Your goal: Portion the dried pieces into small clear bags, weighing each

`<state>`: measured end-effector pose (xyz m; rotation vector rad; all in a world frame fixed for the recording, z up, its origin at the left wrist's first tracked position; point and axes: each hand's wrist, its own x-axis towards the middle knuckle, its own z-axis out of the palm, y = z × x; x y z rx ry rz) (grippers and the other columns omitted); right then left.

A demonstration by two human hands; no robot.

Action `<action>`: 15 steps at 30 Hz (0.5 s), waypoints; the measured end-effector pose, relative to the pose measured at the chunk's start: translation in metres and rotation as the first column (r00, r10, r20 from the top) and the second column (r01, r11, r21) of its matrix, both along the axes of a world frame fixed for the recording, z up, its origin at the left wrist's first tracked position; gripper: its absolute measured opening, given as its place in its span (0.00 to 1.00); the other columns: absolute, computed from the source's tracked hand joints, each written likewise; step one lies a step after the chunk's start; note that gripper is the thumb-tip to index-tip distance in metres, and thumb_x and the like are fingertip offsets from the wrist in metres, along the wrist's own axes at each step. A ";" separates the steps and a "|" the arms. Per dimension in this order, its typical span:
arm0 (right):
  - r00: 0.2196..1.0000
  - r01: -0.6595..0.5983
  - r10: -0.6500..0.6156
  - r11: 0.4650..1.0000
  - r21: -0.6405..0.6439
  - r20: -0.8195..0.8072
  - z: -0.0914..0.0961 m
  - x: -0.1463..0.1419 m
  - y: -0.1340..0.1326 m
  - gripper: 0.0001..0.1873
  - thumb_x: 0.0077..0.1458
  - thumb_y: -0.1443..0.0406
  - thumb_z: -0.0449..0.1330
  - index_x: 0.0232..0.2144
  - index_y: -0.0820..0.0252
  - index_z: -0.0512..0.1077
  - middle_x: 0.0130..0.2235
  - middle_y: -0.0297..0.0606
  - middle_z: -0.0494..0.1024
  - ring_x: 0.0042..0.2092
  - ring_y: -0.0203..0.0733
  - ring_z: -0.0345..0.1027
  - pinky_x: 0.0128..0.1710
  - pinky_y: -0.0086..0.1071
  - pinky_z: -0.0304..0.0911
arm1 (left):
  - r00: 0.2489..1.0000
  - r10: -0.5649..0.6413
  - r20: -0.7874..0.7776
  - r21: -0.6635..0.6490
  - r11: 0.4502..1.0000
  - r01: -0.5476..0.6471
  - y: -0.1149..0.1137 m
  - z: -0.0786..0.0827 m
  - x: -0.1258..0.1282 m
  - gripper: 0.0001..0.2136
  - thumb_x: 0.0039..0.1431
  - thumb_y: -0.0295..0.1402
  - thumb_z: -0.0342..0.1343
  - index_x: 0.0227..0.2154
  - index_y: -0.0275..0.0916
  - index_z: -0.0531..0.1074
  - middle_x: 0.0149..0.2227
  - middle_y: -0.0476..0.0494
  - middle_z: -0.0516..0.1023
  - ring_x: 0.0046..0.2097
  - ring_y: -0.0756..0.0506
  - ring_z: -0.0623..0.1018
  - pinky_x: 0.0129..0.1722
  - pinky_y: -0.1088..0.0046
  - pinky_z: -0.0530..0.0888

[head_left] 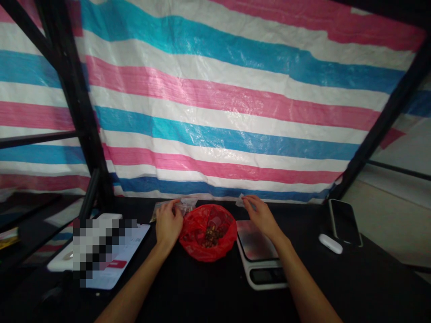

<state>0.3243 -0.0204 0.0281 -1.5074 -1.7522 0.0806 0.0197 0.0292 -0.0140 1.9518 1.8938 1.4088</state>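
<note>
My left hand (168, 224) bends over a few crumpled clear plastic bags (189, 204) behind the red bag, its fingers closed on the plastic. Between thumb and fingers, my right hand (258, 214) pinches a small clear plastic bag (240, 200) above the back edge of the scale. A red plastic bag (208, 256) stands between the hands with its mouth wide open. Small brown and gold pieces (213, 237) lie inside it, too small to name. Under my right forearm sits a white kitchen scale (257, 246) with a steel plate; its display looks dark.
Left on the black table (202, 296) are a partly blurred-out printed sheet (116, 264) and a white object (60, 262). A phone (346, 222) and a white earbud case (330, 243) lie at the right. Black frame posts (77, 107) and a striped tarp (218, 98) close off the back.
</note>
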 end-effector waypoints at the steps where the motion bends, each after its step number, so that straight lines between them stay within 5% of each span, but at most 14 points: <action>1: 0.999 -0.028 0.029 0.999 0.026 -0.042 0.001 -0.003 0.001 0.22 0.67 0.55 0.48 0.45 0.60 0.78 0.49 0.47 0.79 0.51 0.48 0.73 0.56 0.42 0.64 | 1.000 0.024 0.000 0.046 0.999 -0.024 -0.003 0.003 0.001 0.16 0.63 0.30 0.46 0.46 0.36 0.77 0.45 0.34 0.78 0.51 0.34 0.74 0.55 0.55 0.69; 4: 0.984 -0.111 0.121 0.991 0.077 -0.133 0.007 -0.016 -0.002 0.24 0.68 0.52 0.48 0.46 0.59 0.78 0.50 0.46 0.79 0.52 0.47 0.73 0.55 0.41 0.66 | 0.999 -0.005 0.032 0.248 0.969 -0.003 -0.015 0.013 0.007 0.14 0.64 0.33 0.47 0.45 0.36 0.76 0.45 0.33 0.76 0.51 0.34 0.73 0.55 0.53 0.69; 6: 0.961 -0.189 0.203 0.978 0.093 -0.186 0.011 -0.028 -0.008 0.23 0.67 0.51 0.51 0.47 0.57 0.78 0.51 0.45 0.78 0.53 0.46 0.73 0.54 0.40 0.67 | 0.978 -0.202 0.040 0.329 0.927 0.178 -0.024 0.017 0.014 0.12 0.66 0.33 0.47 0.42 0.38 0.75 0.43 0.37 0.76 0.49 0.38 0.74 0.53 0.58 0.70; 10: 0.815 -0.439 0.440 0.893 0.093 -0.378 0.017 -0.056 -0.023 0.18 0.64 0.51 0.59 0.47 0.53 0.79 0.51 0.42 0.78 0.54 0.46 0.71 0.56 0.40 0.65 | 0.817 -0.566 0.112 0.245 0.812 0.529 -0.037 0.013 0.034 0.12 0.66 0.38 0.52 0.49 0.42 0.73 0.50 0.41 0.77 0.54 0.41 0.74 0.58 0.60 0.68; 15: 0.694 -0.595 0.544 0.802 0.050 -0.471 0.014 -0.080 -0.030 0.16 0.63 0.55 0.61 0.51 0.51 0.77 0.55 0.40 0.74 0.56 0.44 0.69 0.59 0.39 0.63 | 0.648 -0.653 0.392 0.115 0.734 0.669 -0.037 0.005 0.047 0.18 0.65 0.43 0.53 0.52 0.40 0.73 0.53 0.40 0.78 0.56 0.40 0.75 0.60 0.59 0.66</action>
